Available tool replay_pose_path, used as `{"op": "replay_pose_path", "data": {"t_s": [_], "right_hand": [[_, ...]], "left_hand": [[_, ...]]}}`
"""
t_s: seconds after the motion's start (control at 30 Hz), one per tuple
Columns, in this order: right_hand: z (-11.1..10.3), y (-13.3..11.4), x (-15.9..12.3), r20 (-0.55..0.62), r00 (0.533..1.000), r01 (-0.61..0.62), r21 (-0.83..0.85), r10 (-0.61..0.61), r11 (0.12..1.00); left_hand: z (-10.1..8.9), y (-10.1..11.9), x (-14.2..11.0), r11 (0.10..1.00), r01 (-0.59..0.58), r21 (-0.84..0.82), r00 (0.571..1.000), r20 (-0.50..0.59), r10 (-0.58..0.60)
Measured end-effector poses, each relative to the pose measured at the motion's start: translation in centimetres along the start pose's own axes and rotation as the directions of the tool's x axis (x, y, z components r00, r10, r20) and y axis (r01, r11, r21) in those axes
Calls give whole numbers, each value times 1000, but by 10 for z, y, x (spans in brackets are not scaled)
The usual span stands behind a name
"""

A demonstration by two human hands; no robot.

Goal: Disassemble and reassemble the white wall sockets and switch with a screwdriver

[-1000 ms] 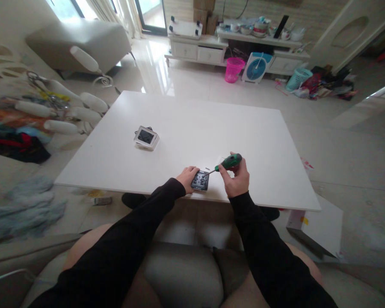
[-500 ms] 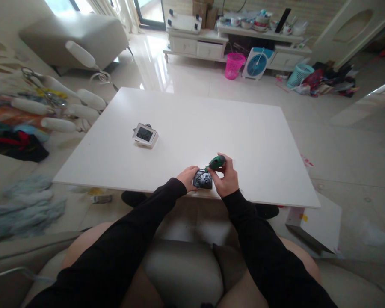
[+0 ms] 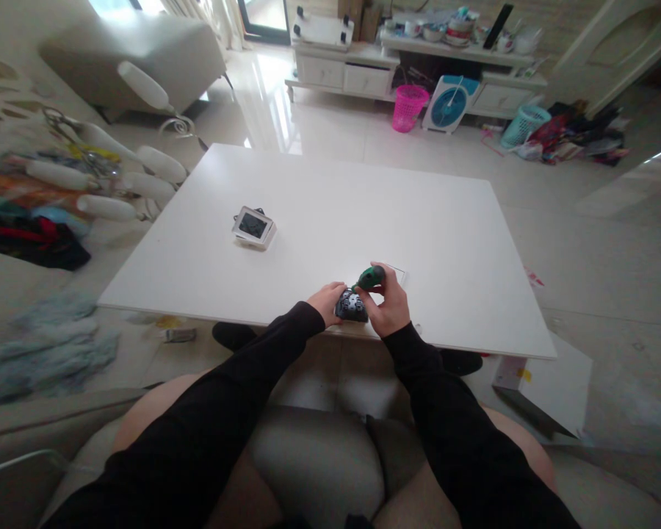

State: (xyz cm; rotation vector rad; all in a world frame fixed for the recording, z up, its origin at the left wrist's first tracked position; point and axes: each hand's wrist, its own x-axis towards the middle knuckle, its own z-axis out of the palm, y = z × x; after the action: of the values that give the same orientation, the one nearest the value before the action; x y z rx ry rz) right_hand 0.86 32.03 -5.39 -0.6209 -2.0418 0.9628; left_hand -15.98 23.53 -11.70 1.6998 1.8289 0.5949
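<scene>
L hand (image 3: 324,303) is closed on the L side of the black unit (image 3: 352,307), fingers toward the far corner, thumb nearer the body. R hand (image 3: 391,307) grips the green screwdriver (image 3: 371,277) by its handle, just beyond & to the R of the unit.

Key relation: unit sits btwn the two hands, at the near edge of the desk (image 3: 407,220), w/ L hand the nearer, in contact; R hand is just beside its R side, touching or not can't tell. Unit looks approx. square, so no clear long axis; flat or slightly tilted, can't tell either. Screwdriver's axis is the one that counts: handle up & R, shaft slanting down-L toward the unit's far part. Tip too small to make out, so contact unconfirmed.

Further out: a pale flat piece (image 3: 399,273) partly behind R hand; white-framed stack (image 3: 254,226) well apart, far-L on the desk; pink basket (image 3: 409,109) on the floor beyond.
</scene>
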Motion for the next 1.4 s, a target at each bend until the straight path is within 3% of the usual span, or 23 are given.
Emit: {"op": "replay_pose_path", "data": {"t_s": [0.2,0.53,0.8,1.0,1.2,1.4], "right_hand": [[0,-2,-1,73,995,66,-16,-65,998],[-1,-15,10,-85,992,91,-80,-97,993],[1,-19,8,19,987,160,-6,-160,987],[1,-22,11,-92,987,124,-109,-134,986],[0,-23,10,14,982,189,-47,-189,981],[1,-23,12,-109,980,154,-112,-166,982]], "left_hand": [[-2,1,-1,1000,-22,-11,1000,-4,21],[-2,2,-1,1000,-9,-19,1000,-13,9],[-3,4,-1,999,-13,-31,1000,-13,13],[-1,2,-1,999,-28,-32,1000,-14,27],[0,3,-2,1000,-18,-26,1000,-13,17],[-1,4,-2,999,-29,-34,999,-14,28]]}}
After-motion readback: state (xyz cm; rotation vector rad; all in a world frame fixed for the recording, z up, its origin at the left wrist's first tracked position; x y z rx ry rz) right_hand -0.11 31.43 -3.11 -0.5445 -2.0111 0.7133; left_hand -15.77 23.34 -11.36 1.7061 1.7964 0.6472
